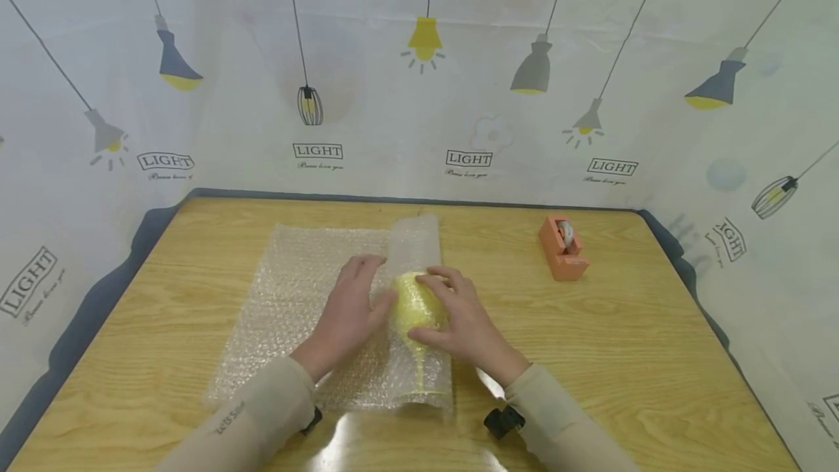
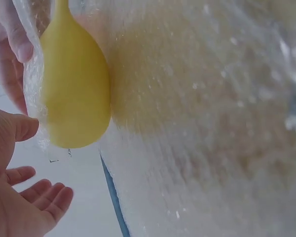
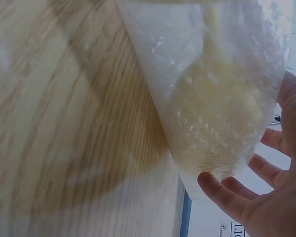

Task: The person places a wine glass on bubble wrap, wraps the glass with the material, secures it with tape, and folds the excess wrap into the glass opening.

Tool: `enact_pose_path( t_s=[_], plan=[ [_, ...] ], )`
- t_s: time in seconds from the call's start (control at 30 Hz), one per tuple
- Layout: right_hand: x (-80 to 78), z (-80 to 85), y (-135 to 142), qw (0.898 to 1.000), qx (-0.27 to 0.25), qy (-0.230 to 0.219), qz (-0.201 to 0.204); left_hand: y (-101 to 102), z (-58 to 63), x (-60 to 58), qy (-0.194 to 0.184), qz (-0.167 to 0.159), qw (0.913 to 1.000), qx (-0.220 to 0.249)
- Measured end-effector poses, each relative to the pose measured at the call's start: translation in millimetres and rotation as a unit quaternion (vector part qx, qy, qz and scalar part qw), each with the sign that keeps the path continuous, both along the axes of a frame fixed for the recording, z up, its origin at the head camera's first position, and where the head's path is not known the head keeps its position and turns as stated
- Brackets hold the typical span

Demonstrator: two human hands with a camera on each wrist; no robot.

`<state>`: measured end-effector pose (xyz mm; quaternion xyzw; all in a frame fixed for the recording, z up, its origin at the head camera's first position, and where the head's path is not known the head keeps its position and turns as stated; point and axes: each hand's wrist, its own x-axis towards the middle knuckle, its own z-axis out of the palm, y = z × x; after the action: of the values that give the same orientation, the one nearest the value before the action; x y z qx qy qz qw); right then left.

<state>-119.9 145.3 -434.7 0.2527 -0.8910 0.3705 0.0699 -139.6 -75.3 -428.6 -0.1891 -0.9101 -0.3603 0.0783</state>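
A yellow wine glass lies on its side on a sheet of bubble wrap, its foot toward me. One end of the sheet is folded over the glass and blurs its outline in the right wrist view. My right hand rests on the wrapped bowl from the right, fingers spread, thumb lower down. To the left of the bowl is my left hand, fingers extended and thumb close to the wrap; whether it touches cannot be told. From the left wrist view, the yellow bowl shows plainly under the fold.
An orange tape dispenser with a roll of tape stands at the back right of the wooden table. A white backdrop printed with lamps surrounds the table's back and sides.
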Motion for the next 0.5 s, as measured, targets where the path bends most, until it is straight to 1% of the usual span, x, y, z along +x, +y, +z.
enact_pose_path(
  t_s=[0.03,0.1,0.13,0.2,0.23,0.3,0.4,0.5],
  plan=[
    [-0.1,-0.1,-0.7,1.000,0.000,0.004,0.000,0.1,-0.2,0.1,0.036,-0.008,0.9992,-0.012],
    [-0.5,-0.5,-1.8,1.000,0.002,0.009,0.001,0.7,0.1,0.6,0.098,-0.025,0.9944,-0.029],
    [-0.6,-0.7,-2.3,1.000,0.002,0.012,0.000,1.2,0.4,0.7,0.123,-0.034,0.9911,-0.036],
    [-1.2,-1.0,-3.6,1.000,0.005,0.017,0.001,2.2,1.7,2.1,0.156,-0.048,0.9857,-0.043],
    [-1.3,-1.1,-3.9,1.000,0.008,0.019,0.001,2.8,2.4,2.8,0.163,-0.054,0.9840,-0.045],
    [-1.4,-1.1,-4.7,1.000,0.010,0.023,0.000,4.0,3.2,4.2,0.167,-0.060,0.9830,-0.049],
    [-1.2,-1.1,-5.5,1.000,0.009,0.024,0.000,5.1,3.2,5.5,0.158,-0.061,0.9842,-0.053],
    [-0.4,-0.4,-5.9,1.000,0.005,0.026,0.000,5.9,3.5,6.3,0.146,-0.063,0.9862,-0.047]
  ],
)
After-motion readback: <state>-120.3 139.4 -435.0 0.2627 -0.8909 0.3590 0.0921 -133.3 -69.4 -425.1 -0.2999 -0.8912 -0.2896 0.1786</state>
